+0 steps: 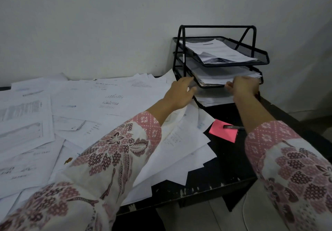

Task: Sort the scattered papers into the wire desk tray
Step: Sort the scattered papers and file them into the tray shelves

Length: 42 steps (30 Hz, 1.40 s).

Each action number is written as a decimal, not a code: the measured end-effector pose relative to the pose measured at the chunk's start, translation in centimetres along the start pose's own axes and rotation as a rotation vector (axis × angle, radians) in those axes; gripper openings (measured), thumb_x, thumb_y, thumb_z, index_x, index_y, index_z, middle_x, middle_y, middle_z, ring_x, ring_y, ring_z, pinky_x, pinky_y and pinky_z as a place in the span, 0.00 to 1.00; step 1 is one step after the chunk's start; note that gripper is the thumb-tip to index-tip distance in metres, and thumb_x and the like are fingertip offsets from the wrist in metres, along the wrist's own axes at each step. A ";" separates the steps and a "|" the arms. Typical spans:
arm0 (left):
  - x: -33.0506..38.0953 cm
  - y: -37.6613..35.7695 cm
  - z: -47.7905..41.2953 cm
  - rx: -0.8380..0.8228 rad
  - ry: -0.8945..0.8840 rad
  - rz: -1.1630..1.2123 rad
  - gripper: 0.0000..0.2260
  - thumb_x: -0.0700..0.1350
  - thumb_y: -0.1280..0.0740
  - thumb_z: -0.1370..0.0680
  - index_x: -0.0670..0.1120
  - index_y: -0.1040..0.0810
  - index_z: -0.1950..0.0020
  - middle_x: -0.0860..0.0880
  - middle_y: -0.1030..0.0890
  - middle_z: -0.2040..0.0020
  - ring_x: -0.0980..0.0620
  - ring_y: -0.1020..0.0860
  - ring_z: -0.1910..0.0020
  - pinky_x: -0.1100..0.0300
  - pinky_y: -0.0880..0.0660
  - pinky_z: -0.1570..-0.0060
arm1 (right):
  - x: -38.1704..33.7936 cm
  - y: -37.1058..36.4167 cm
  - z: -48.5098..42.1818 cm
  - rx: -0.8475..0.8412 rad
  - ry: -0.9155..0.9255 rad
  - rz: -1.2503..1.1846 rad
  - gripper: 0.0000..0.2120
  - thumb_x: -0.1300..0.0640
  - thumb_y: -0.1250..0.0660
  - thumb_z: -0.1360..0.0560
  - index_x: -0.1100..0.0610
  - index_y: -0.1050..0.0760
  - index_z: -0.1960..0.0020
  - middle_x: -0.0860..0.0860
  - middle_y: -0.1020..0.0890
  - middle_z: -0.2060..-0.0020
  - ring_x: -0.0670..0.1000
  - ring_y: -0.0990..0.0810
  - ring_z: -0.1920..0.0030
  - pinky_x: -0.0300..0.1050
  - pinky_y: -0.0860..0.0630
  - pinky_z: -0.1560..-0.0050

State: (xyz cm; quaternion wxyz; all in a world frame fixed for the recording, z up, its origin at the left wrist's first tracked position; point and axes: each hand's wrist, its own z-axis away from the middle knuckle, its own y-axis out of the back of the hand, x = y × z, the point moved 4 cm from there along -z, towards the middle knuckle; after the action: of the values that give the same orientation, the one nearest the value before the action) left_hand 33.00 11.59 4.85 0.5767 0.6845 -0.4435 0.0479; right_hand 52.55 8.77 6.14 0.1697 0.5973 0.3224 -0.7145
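Both hands at wire tray (222,50) mid tier: L hand (179,94) spread, R hand (244,86) pinching sheets (215,81); print unreadable

I see a pink note (223,131) on the black desk (231,160). A black pen (233,127) lies across the note's top. Behind the desk is a white wall (107,23).

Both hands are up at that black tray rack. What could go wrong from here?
The middle tier looks nearly full, so sheets pushed in by the left hand and right hand might crumple or jam. Loose papers overhang the desk edge under the left sleeve; a brush could slide them to the floor.
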 end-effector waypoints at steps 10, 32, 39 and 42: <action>-9.0 7.2 8.4 0.100 0.166 -0.066 0.14 0.44 0.38 0.21 0.46 0.26 0.36 0.46 0.25 0.37 0.49 0.28 0.37 0.59 0.33 0.39 | 3.3 -8.3 10.0 -0.354 0.216 0.358 0.05 0.62 0.37 0.24 0.59 0.28 0.48 0.54 0.21 0.60 0.48 0.23 0.69 0.41 0.23 0.68; -21.9 16.8 21.3 0.163 0.513 -0.399 0.18 0.53 0.39 0.21 0.49 0.28 0.33 0.46 0.31 0.32 0.46 0.34 0.33 0.52 0.39 0.35 | 15.1 -17.8 19.1 -0.735 0.595 1.512 0.29 0.35 0.45 0.24 0.53 0.36 0.31 0.54 0.31 0.34 0.59 0.36 0.34 0.55 0.40 0.35; -20.4 14.2 18.4 0.112 0.479 -0.423 0.20 0.55 0.40 0.21 0.48 0.29 0.32 0.46 0.31 0.33 0.46 0.35 0.34 0.51 0.38 0.36 | 14.9 -18.3 20.6 -0.671 0.853 1.670 0.25 0.39 0.51 0.21 0.54 0.33 0.33 0.54 0.29 0.39 0.56 0.32 0.39 0.50 0.35 0.39; -19.6 13.0 17.2 0.078 0.475 -0.442 0.23 0.58 0.41 0.22 0.47 0.29 0.32 0.45 0.31 0.34 0.45 0.36 0.34 0.51 0.37 0.37 | 14.6 -18.4 20.8 -0.658 0.876 1.658 0.23 0.41 0.51 0.20 0.55 0.31 0.36 0.54 0.27 0.41 0.55 0.30 0.41 0.48 0.33 0.42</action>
State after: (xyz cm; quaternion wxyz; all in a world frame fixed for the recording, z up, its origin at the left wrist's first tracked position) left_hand 4.91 8.81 -2.45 0.6339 0.7553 -0.1353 0.0967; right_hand 22.21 10.59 -1.55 0.6387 0.7682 0.0194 0.0390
